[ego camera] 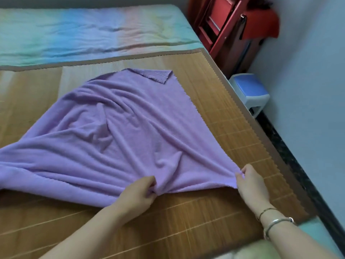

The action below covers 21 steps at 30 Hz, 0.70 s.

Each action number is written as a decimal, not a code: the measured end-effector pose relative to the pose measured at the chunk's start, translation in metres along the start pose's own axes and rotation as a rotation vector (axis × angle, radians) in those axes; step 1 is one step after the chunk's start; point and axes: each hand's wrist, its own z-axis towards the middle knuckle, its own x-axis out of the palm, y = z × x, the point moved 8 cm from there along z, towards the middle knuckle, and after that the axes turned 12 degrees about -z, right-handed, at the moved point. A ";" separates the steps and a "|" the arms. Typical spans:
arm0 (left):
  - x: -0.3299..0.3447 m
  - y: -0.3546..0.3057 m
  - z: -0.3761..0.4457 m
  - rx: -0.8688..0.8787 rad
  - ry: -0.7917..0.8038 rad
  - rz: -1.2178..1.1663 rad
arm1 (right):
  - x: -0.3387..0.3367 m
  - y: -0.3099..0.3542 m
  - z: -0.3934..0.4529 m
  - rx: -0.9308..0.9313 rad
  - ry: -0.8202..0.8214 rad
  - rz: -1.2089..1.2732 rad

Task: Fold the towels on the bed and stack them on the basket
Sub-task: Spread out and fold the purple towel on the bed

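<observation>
A large lilac towel [119,131] lies spread and wrinkled on the bamboo mat [186,221] that covers the bed. Its far right corner is flipped over, and its left part runs out of view. My left hand [137,193] pinches the towel's near edge, bunching the cloth there. My right hand [252,186] grips the near right corner, which is pulled taut toward the bed's right side. No basket is in view.
A pastel rainbow sheet [84,32] covers the far half of the bed. Beyond the bed's right edge stand a blue-topped white plastic stool [250,90] and folded red wooden furniture [229,25] against the wall. A dark floor strip [298,174] runs along the bedside.
</observation>
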 end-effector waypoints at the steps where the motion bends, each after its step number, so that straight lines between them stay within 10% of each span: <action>1: 0.006 -0.002 -0.004 0.006 0.031 -0.023 | -0.005 -0.010 -0.001 0.006 -0.004 -0.057; 10: 0.023 0.003 -0.047 -0.072 0.074 0.168 | -0.010 0.000 -0.027 -0.194 -0.308 -0.689; 21: -0.030 0.030 -0.087 0.031 -0.139 0.265 | 0.063 0.170 -0.107 -0.661 -0.248 -0.458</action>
